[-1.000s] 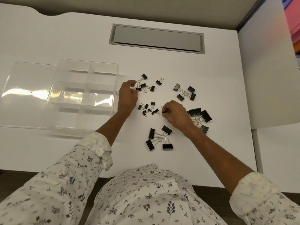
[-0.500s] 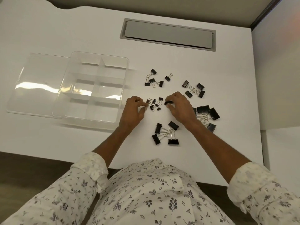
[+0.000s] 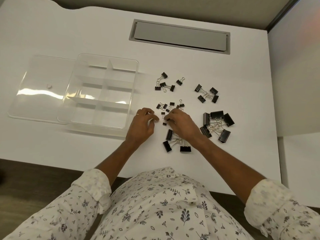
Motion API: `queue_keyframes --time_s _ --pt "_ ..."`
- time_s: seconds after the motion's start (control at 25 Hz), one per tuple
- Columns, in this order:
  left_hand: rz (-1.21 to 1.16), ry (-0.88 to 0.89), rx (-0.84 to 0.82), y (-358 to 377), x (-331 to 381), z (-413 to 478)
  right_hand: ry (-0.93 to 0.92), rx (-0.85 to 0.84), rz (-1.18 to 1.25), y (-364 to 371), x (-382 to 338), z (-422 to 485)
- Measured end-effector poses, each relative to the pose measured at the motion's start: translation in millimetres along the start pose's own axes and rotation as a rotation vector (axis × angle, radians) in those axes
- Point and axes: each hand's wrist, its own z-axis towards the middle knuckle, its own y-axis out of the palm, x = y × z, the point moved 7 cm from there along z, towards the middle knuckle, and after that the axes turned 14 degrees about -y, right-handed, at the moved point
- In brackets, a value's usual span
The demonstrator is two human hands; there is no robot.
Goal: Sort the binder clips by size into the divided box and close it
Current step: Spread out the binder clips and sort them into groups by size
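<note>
A clear divided box lies open on the white desk, its compartments empty and its lid folded out to the left. Black binder clips lie in groups by size: tiny ones, small ones, medium ones, bigger ones and the largest. My right hand pinches a tiny clip at the near edge of the tiny group. My left hand rests just left of it, fingers curled together, with no clip visible in them.
A grey cable hatch is set into the desk at the back. A white side panel stands along the right edge. The desk's near edge runs just in front of my patterned shirt.
My left hand came back from the small clips to the tiny group. My right hand drew a tiny clip toward me. The view shifted so the desk sits lower in frame.
</note>
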Motion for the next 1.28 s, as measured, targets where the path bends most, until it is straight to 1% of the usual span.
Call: queue_keyframes --time_s 0.12,0.24,0.36,0.44,0.6,0.68,0.8,0.84,0.96,1.08,1.16,1.28 --pt "-0.022 -0.010 0.006 -2 -1 -3 0.081 0.076 0.109 -7 10 -5" --pt "-0.036 -0.015 0.008 -1 2 1 0.126 0.038 0.092 -3 11 -2" --pt "-0.046 -0.038 0.007 0 2 8 0.078 -0.005 0.053 5 -4 4" --pt "-0.064 -0.058 0.009 -1 -1 12 0.064 0.004 0.079 6 -10 1" --pt "-0.053 -0.061 0.024 -3 -5 12 0.117 0.043 0.082 -4 5 -7" --pt "-0.048 -0.064 0.025 -2 -6 13 0.105 -0.005 0.046 -1 4 -5" --pt "-0.064 -0.067 0.020 -1 -4 14 0.031 -0.069 0.028 9 -8 -2" --pt "-0.075 -0.070 0.019 -1 -4 14 0.041 -0.050 0.056 8 -9 -2" --pt "-0.136 -0.096 0.012 -3 -9 14 0.131 0.076 0.126 -10 6 -6" --pt "-0.199 -0.104 -0.045 0 -10 11 0.253 0.176 0.104 -31 34 -12" --pt "-0.233 -0.099 -0.073 2 -7 10 0.302 0.234 0.072 -40 49 -16" --pt "-0.297 -0.126 -0.010 1 1 14 0.300 0.239 0.026 -41 58 -13"
